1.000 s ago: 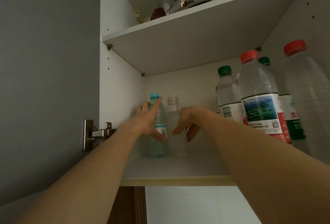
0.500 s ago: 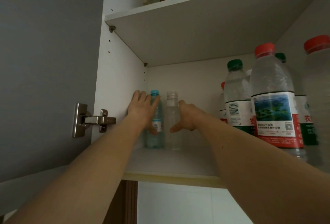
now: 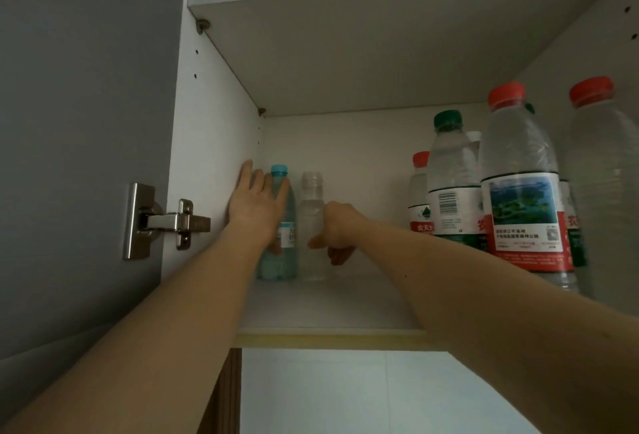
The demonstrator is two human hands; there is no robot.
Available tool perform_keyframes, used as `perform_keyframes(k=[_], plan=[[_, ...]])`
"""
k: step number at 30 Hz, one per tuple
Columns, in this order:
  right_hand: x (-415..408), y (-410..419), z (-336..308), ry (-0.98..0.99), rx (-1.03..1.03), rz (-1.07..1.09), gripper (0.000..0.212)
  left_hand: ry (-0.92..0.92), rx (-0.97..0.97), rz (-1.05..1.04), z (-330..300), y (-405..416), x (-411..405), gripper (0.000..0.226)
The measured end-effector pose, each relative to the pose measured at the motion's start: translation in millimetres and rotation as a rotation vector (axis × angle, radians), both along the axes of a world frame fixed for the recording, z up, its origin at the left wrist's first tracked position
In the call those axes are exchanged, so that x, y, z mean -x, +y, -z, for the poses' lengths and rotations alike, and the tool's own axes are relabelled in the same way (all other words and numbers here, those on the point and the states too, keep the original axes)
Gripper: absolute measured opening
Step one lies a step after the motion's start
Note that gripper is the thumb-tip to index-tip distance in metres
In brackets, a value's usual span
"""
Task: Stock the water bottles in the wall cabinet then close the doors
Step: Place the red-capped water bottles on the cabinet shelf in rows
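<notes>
Left hand [image 3: 257,205] flat-fingered against blue-capped bottle [image 3: 281,226], right hand [image 3: 333,231] curled beside clear bottle [image 3: 313,226], grip not discernible; both bottles upright, far left on cabinet shelf [image 3: 328,309]; likely full, heavyish, thin-walled, slippery, best gripped mid-body.
</notes>
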State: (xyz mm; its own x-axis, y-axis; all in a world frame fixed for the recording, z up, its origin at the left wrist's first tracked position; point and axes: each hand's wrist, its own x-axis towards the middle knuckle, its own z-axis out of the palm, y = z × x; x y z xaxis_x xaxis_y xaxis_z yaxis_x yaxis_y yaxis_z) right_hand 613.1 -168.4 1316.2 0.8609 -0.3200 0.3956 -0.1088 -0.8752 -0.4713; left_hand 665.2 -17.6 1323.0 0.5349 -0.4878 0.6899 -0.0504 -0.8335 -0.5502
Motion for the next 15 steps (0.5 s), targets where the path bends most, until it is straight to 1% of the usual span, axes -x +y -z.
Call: perform_keyframes(k=[4, 7, 12, 15], plan=[[-7.1, 6.4, -1.9, 0.01, -0.078, -0.027, 0.035, 0.028, 0.048, -0.005, -1.6, -3.2, -1.8, 0.123], [-7.9, 5.1, 1.6, -0.012, -0.139, -0.062, 0.032, 0.024, 0.051, -0.044, -3.6, -5.2, -2.6, 0.123], [-6.3, 4.4, 6.4, -0.003, -0.146, -0.073, 0.033, 0.001, 0.052, -0.046, -1.1, -4.2, -1.8, 0.128], [1.3, 6.0, 4.0, 0.043, -0.112, -0.059, 0.033, 0.006, 0.081, 0.027, -1.4, -1.9, 0.6, 0.119]])
